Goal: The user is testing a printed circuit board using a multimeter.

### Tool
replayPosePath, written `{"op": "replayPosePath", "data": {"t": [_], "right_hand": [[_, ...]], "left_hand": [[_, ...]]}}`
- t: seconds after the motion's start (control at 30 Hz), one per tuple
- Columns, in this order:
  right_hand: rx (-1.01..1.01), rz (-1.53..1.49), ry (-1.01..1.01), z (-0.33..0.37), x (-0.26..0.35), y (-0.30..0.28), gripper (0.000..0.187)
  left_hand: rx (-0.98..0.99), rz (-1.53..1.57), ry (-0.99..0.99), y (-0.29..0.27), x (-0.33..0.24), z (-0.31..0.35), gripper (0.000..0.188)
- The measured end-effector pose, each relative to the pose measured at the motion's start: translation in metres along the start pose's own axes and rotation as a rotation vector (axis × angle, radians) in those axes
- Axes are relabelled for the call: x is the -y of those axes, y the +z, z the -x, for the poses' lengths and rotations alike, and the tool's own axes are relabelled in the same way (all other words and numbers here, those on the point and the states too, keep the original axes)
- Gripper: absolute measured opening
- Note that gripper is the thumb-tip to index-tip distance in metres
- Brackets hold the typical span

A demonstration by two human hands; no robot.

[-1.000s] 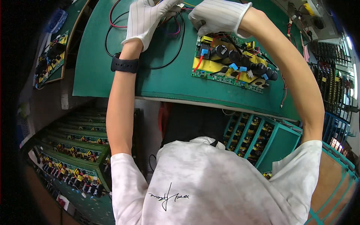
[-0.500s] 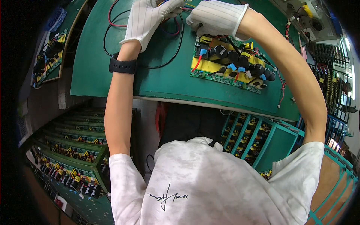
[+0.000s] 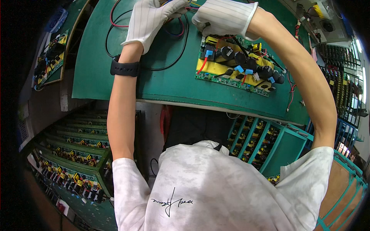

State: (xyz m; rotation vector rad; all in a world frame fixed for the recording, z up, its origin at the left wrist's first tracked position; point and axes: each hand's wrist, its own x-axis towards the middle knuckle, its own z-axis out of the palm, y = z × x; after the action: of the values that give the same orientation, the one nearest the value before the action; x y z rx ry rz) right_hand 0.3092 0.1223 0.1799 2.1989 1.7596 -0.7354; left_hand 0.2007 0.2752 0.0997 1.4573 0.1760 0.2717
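Observation:
My left hand, in a white striped glove, is closed on thin coloured wires at the far side of the green table. Close by on the right, my gloved right hand has its fingers curled at the same wires; the picture's top edge cuts off part of both hands. A black cable loops on the tabletop around and below my left hand. Just below my right hand lies a circuit board with black capacitors, yellow parts, blue-tipped leads and a red wire.
The green table ends in a pale front edge. Racks of circuit boards stand below it, a green rack at left and a teal rack at right. Another board rests far left. Loose red wires hang right of the main board.
My right hand and forearm have shifted very slightly right. My left wrist has edged a little left. Both hands stay at the wires, and the circuit board has not moved.

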Motion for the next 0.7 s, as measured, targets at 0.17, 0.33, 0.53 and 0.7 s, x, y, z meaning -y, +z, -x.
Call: {"op": "replayPosePath", "data": {"t": [0.17, 0.33, 0.53, 0.7], "right_hand": [[-0.031, -0.005, -0.027, 0.002, 0.000, 0.001, 0.014], [-0.037, 0.005, -0.050, -0.002, -0.005, 0.004, 0.014], [-0.050, 0.007, -0.047, -0.005, -0.009, 0.008, 0.011], [-0.042, 0.001, -0.018, -0.004, -0.009, 0.008, 0.011]], "left_hand": [[0.000, 0.009, 0.002, -0.001, 0.003, -0.001, 0.018], [-0.020, -0.046, -0.008, 0.001, -0.003, 0.001, 0.018], [-0.007, -0.070, 0.044, 0.001, 0.001, -0.001, 0.017], [-0.001, -0.069, 0.031, 0.000, 0.000, 0.000, 0.018]]}}
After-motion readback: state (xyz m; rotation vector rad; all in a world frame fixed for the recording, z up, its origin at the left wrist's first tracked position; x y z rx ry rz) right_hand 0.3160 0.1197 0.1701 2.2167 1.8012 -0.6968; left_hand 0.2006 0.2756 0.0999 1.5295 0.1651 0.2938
